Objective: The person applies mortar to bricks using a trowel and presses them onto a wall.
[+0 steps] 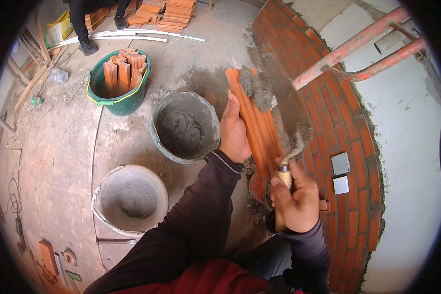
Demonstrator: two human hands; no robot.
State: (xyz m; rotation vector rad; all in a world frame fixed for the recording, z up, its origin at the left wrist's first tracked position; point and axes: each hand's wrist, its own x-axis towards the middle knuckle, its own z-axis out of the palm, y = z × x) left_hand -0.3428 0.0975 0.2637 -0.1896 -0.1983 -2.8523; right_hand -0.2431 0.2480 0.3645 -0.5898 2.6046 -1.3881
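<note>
My left hand (pixel 236 131) holds a long orange brick tile (pixel 254 128) from its left side, with the thumb up along the edge. A lump of grey mortar (pixel 256 90) lies on the tile's far part. In my right hand (pixel 297 198) is a trowel, its wooden handle (pixel 283 180) gripped by closed fingers. The trowel's blade (pixel 291 105) is smeared by motion and stands beside the mortar, at the tile's right edge. Left of the tile stands a bucket of wet mortar (pixel 182 156).
A second, pale bucket (pixel 105 215) with grey material stands nearer left. Beyond it, a green bucket (pixel 125 107) holds tiles in water. The brick-clad wall (pixel 330 117) rises at right, with a red metal frame (pixel 348 46) before it. Another person's leg (pixel 78 22) and stacked tiles (pixel 174 17) are far off.
</note>
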